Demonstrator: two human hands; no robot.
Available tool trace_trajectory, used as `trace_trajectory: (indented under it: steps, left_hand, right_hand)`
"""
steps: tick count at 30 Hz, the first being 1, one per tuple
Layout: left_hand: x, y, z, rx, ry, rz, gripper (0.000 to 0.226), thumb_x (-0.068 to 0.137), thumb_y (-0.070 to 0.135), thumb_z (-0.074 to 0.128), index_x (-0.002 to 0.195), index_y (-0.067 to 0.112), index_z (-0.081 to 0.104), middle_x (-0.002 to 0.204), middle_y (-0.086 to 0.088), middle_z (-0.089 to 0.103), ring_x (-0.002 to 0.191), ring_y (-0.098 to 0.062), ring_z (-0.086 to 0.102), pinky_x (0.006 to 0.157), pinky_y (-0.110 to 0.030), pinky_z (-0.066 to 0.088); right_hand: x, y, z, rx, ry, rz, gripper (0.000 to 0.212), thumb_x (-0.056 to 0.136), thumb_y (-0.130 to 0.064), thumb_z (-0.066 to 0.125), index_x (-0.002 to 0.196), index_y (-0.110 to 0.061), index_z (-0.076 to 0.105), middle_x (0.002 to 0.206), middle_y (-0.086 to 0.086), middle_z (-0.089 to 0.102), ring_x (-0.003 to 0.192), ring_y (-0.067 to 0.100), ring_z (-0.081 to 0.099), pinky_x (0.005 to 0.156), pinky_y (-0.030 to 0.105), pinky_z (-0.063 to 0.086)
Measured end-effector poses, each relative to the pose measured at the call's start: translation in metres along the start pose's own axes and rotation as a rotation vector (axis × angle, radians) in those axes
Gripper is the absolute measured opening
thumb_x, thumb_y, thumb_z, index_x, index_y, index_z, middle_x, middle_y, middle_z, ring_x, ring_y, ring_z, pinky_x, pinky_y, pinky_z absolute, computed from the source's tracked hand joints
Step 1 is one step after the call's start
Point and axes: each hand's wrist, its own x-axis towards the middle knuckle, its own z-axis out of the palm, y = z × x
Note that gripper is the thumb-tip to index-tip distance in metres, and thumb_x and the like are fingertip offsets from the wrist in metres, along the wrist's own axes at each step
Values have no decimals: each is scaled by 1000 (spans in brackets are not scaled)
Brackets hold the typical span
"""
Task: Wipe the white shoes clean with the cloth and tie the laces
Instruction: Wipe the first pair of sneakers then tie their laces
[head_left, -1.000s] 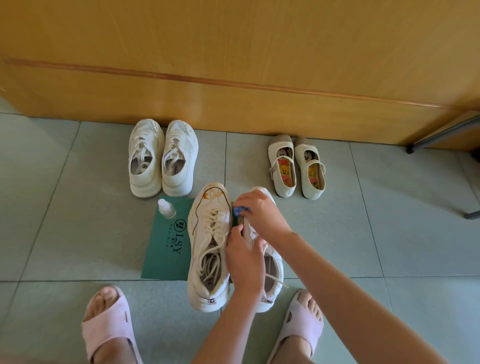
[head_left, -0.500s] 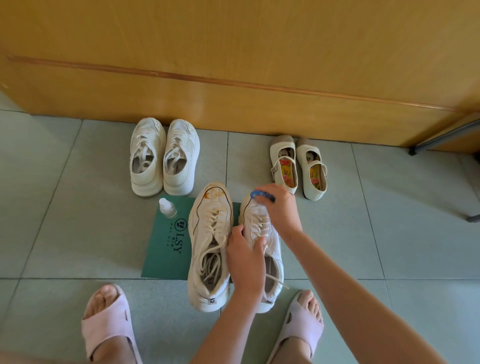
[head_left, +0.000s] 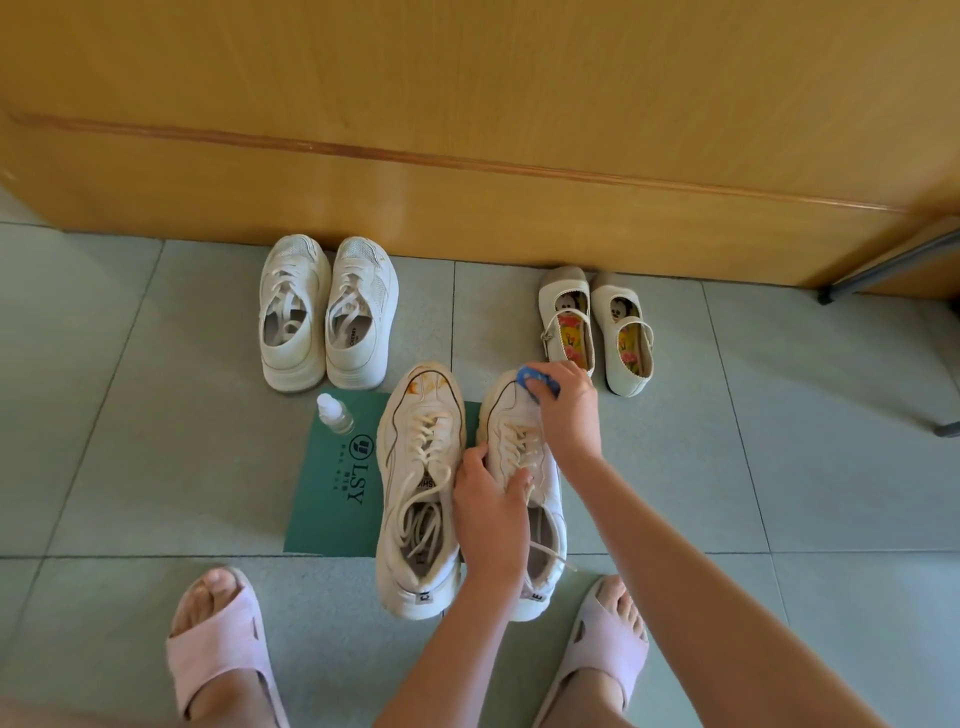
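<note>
The shoe (head_left: 511, 415) stands at the right edge of the mat (head_left: 332, 483); it seems light, soft above and stiff at the sole, so it is best held at the middle. The left hand (head_left: 491, 514) curls its grip around that middle. The right hand (head_left: 569, 415) bends over the toe, its grip pinching the cloth (head_left: 537, 382).

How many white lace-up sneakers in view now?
4: back-left sneaker and its mate by the wooden panel; stained sneaker on the green mat; fourth sneaker under left hand and right hand with cloth.
</note>
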Motion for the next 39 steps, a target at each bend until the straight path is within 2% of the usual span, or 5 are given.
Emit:
trace_trajectory:
  steps: [10,14,24,32,39]
  left_hand:
    - [-2,1,-2,15,1,29,48,84,26,69,124,9,50,120,-4,59,113,-18,54,89,-22,41]
    - [-3,3,-4,47,9,38,47,85,26,68,124,9,50,120,-6,58,114,-19,52,89,-21,38]
    - [-2,3,-3,-10,3,22,45,82,27,71,120,11,53,112,0,60,106,-16,56,84,-19,40]
    - [-2,2,-2,-4,1,10,49,84,28,70,125,10,50,121,-5,59,113,-18,54,87,-21,39]
    - [-3,4,-3,44,10,33,50,85,27,68,128,8,49,124,-7,57,117,-19,51,90,-20,37]
  right_hand:
    - [-28,12,-10,121,105,341,20,92,-15,58,109,-10,68,81,0,63,72,11,58,59,16,43]
    - [-43,32,-17,121,92,522,24,92,-17,59,110,-5,68,81,2,64,74,15,58,64,23,44]
    - [-1,-13,-2,9,-83,9,23,88,-9,61,110,-10,68,101,2,64,95,18,57,84,25,47]
    - [-33,5,-5,62,71,189,24,90,-14,60,112,-14,68,103,-1,62,95,14,58,83,28,51]
    - [-55,18,-12,155,149,426,15,91,-18,59,80,-13,67,65,5,60,59,13,49,50,17,39]
